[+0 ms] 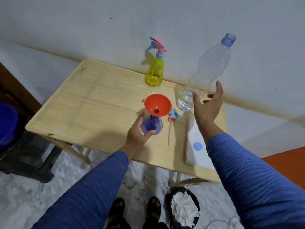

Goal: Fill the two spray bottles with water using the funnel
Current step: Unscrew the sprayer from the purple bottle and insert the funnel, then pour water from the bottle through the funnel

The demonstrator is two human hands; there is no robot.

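Note:
A blue spray bottle (152, 125) stands near the table's front with an orange funnel (158, 105) set in its neck. My left hand (137, 133) grips its body. Its pink and blue spray head (173, 116) lies beside it, tube pointing toward me. A yellow spray bottle (154, 71) with its spray head on stands at the back by the wall. A clear water bottle (206, 70) stands uncapped at the right, a little water at its base. My right hand (207, 104) is just in front of it, fingers spread, thumb at its lower part.
The wooden folding table (92, 103) sits against a white wall. A stack of white napkins (196, 144) with a blue cap on it lies at the right front. A bin with tissues (183, 207) is below. A blue tub (7, 124) sits at the left.

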